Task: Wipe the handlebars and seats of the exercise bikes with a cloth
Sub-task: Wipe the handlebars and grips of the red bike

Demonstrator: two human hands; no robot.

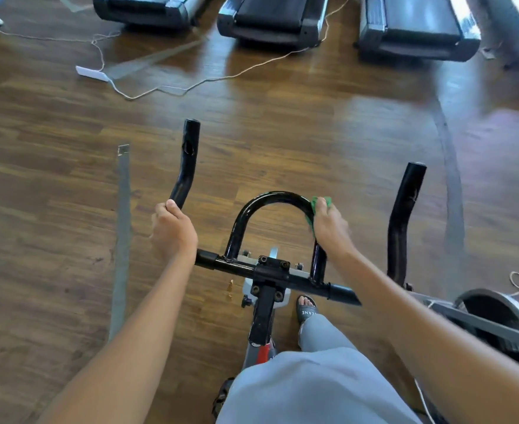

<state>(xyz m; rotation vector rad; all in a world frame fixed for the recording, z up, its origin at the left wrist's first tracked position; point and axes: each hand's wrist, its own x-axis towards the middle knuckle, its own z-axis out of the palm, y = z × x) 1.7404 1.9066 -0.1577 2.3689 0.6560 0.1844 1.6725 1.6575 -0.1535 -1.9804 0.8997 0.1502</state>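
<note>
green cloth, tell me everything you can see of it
The green cloth is small, soft-looking fabric, bunched up and mostly hidden under the right hand, which grips it against the right curve of the glossy black centre loop of the handlebars. Only crumpled edges show around the thumb.

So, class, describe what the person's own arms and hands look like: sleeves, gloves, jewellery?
The left hand and right hand are ungloved; no watch, bracelet or ring shows. The left forearm and right forearm are bare, no sleeve in view.
</note>
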